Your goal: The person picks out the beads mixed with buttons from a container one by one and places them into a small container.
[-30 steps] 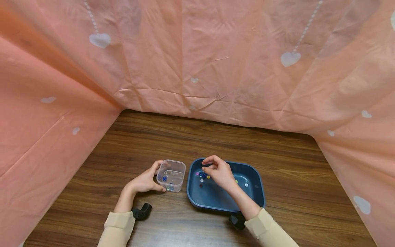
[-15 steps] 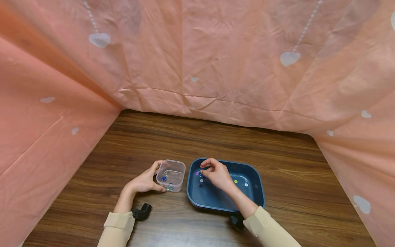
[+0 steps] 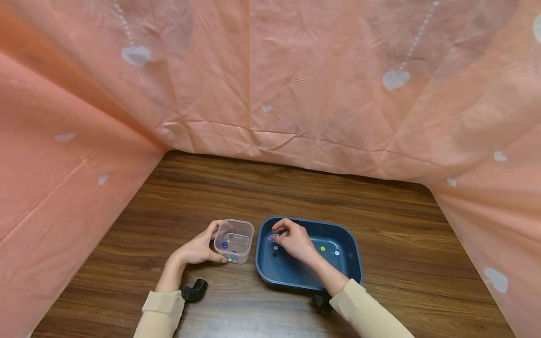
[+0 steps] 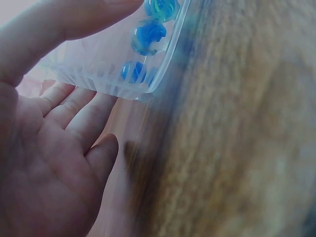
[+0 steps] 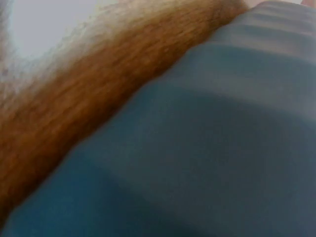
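My left hand (image 3: 199, 246) grips a small clear plastic box (image 3: 246, 257), its thumb along the near side and its fingers behind the far side. Several blue-and-green glass marbles (image 4: 149, 35) lie at the bottom of the box. My right hand (image 3: 296, 240) reaches into a dark blue basin (image 3: 291, 282), its thumb and index finger bent and a little apart. Their tips are right over a blue marble, mostly hidden, next to a pink button-like disc (image 3: 269, 238). In the right wrist view the basin's outer wall (image 5: 207, 148) fills most of the picture, with no hand showing.
A white disc (image 3: 276, 247), a dark disc (image 3: 274, 255), a yellow disc (image 3: 323, 248) and another white disc (image 3: 337, 253) lie in the basin. Both containers stand on a wooden table (image 3: 211, 188), with pink curtain (image 3: 296, 84) around it.
My right hand has moved left and slightly lower in the basin, its fingers now over the blue marble. My left hand and the clear box have stayed in place.
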The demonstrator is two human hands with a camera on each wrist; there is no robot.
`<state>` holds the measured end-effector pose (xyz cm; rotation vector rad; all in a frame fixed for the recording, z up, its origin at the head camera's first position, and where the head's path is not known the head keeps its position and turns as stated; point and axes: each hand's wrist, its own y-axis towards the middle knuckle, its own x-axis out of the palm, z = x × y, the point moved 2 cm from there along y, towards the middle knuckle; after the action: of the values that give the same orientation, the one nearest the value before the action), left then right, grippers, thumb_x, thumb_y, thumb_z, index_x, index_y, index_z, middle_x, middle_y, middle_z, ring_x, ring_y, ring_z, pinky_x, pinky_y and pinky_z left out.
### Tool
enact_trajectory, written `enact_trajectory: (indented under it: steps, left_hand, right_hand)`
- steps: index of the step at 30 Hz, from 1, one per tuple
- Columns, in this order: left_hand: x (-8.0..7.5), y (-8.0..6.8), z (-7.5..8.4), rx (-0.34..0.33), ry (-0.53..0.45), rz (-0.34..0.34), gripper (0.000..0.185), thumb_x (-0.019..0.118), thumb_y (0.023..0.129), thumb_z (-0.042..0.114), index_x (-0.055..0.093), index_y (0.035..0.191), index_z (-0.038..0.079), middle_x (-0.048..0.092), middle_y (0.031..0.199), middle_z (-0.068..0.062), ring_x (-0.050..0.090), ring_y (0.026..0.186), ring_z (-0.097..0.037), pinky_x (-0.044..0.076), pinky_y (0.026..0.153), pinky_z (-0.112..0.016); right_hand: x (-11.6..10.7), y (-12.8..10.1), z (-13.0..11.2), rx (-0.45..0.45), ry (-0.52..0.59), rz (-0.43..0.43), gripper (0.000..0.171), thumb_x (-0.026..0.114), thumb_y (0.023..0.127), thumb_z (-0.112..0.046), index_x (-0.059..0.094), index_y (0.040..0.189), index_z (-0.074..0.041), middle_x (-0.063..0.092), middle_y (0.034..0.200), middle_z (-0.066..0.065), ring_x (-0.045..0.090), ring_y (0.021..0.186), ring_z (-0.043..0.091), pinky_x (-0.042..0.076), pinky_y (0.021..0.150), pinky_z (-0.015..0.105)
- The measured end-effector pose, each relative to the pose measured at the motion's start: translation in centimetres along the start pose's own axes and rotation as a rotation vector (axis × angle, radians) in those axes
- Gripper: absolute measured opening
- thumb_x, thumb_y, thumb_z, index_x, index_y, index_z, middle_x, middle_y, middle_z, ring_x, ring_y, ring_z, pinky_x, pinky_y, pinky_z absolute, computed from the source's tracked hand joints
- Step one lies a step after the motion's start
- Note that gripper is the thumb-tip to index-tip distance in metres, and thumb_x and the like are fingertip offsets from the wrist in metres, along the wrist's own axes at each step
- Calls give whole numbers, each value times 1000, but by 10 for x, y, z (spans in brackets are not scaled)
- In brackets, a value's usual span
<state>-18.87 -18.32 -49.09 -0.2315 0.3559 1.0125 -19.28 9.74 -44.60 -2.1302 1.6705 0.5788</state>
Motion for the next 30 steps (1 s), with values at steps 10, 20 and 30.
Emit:
enact_trajectory:
  steps: [10, 20, 30]
  left_hand:
    - [0, 0, -1, 5, 25, -3, 88, 85, 72, 10, 29, 141, 11, 48, 140, -21, 48, 126, -37, 35, 98, -45]
    - [0, 0, -1, 32, 8, -3, 88, 85, 72, 8, 29, 140, 9, 43, 143, -21, 42, 132, -40, 32, 100, -49]
    - [1, 1, -2, 49, 7, -3, 89, 85, 71, 8, 29, 140, 8, 43, 144, -22, 42, 132, -40, 31, 102, -49]
  right_hand:
    - [6, 0, 2, -13, -26, -1, 16, 71, 83, 0, 66, 97, -5, 71, 96, 9, 62, 66, 10, 46, 62, 29]
    - [9, 1, 4, -5, -63, 5, 15, 71, 84, -1, 66, 98, -4, 72, 97, 10, 61, 63, 9, 46, 61, 29]
    - [10, 1, 6, -17, -121, 40, 16, 72, 82, -1, 66, 96, -3, 72, 96, 11, 59, 62, 8, 46, 62, 28]
